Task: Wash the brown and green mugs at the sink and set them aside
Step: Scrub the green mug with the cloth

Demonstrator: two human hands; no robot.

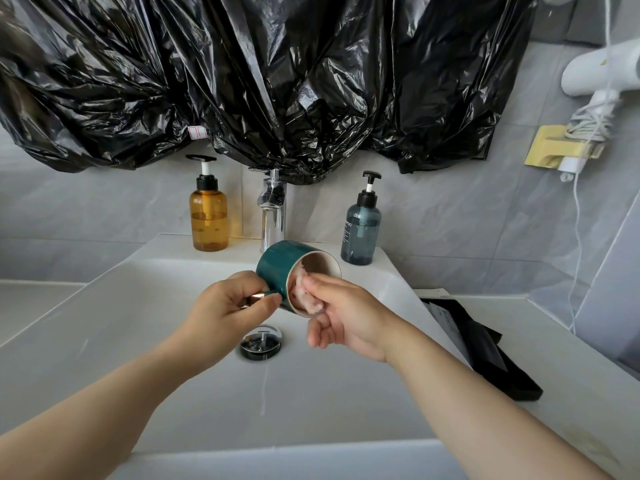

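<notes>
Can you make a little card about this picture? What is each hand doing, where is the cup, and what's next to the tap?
left hand: pinches the handle of the green mug
green mug: tipped on its side above the sink, mouth toward the right hand
right hand: fingers reach into the mug's mouth; blurred, so grip unclear
brown mug: not in view
faucet: amber bottle on its left in the picture, blue bottle on its right
drain plug: in the basin

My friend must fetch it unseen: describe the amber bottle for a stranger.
Start at the white sink; on its back ledge stands the chrome faucet. The amber bottle stands left of it, translucent orange-brown with a black pump, unlike the blue-grey bottle right of the faucet.
</notes>
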